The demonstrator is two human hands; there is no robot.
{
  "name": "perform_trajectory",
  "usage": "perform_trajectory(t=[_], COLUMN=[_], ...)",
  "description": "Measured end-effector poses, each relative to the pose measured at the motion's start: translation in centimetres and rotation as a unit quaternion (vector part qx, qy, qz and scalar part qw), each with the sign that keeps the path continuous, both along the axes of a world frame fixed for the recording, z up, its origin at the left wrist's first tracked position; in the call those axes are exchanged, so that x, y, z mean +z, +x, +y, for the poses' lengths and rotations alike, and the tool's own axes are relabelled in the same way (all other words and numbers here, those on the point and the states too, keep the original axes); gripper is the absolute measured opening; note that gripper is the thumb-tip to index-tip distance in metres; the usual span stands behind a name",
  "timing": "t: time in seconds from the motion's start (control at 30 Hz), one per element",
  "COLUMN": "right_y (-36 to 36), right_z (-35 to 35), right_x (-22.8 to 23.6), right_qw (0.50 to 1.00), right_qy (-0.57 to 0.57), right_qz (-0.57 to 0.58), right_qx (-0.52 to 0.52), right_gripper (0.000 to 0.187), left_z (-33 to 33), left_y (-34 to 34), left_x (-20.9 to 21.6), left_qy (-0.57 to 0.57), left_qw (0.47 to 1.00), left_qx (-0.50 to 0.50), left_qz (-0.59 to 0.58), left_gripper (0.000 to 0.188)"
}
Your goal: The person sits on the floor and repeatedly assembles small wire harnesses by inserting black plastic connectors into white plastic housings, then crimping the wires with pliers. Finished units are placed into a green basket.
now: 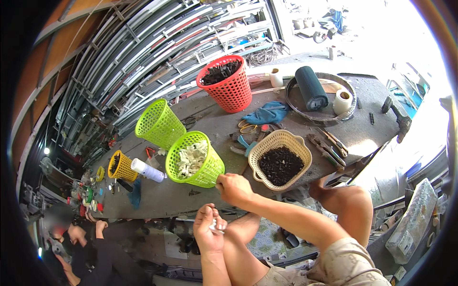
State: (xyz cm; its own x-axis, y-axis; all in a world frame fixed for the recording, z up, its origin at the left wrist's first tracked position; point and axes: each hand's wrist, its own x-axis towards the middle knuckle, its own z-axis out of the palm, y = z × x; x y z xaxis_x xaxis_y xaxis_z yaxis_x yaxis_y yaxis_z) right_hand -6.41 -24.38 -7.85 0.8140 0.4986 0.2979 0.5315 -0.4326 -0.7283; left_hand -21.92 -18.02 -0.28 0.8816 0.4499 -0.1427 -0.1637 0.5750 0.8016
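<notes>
My left hand is held low in front of the table's near edge, palm up. Its fingers curl round several small white pieces, likely plastic. Just above and to the right, my right hand is closed in a pinch beside the light green basket; what it pinches is too small to make out. That basket leans and holds many white pieces like those in my left palm. To the right, a beige basket holds small black pieces.
Behind stand another light green basket and a red basket of black parts. A yellow basket, a white spray can, a blue cloth and pliers lie around. Another person's hand is at the left.
</notes>
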Motion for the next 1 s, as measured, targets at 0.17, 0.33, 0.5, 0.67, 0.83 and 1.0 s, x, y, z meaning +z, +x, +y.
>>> perform_trajectory(t=[0.17, 0.33, 0.5, 0.67, 0.83, 1.0], right_y=[1.6, 2.6, 2.5, 3.4, 3.2, 2.0], right_z=[-14.0, -24.7, -27.8, -28.9, -28.7, -27.7], right_x=[8.7, 10.0, 7.4, 7.5, 8.2, 8.8], right_qw=[0.983, 0.957, 0.939, 0.962, 0.968, 0.971], right_qy=[0.173, 0.184, 0.191, 0.152, 0.158, 0.166], right_qz=[-0.026, 0.059, 0.086, 0.021, 0.024, 0.026], right_qx=[-0.047, -0.216, -0.272, -0.227, -0.193, -0.172], right_gripper=[0.012, 0.009, 0.010, 0.012, 0.011, 0.010], left_z=[-0.5, -4.5, -7.9, -8.9, -7.7, -6.9], left_y=[5.4, 16.8, 22.6, 24.0, 24.0, 22.3], left_x=[2.0, -1.0, -5.9, -8.4, -7.5, -3.2], left_qy=[0.329, 0.712, 0.835, 0.836, 0.806, 0.574], left_qw=[0.928, 0.678, 0.468, 0.442, 0.502, 0.768], left_qx=[-0.082, -0.166, -0.250, -0.280, -0.268, -0.249], left_qz=[0.154, 0.081, 0.142, 0.168, 0.161, 0.134], left_gripper=[0.022, 0.020, 0.022, 0.023, 0.026, 0.024])
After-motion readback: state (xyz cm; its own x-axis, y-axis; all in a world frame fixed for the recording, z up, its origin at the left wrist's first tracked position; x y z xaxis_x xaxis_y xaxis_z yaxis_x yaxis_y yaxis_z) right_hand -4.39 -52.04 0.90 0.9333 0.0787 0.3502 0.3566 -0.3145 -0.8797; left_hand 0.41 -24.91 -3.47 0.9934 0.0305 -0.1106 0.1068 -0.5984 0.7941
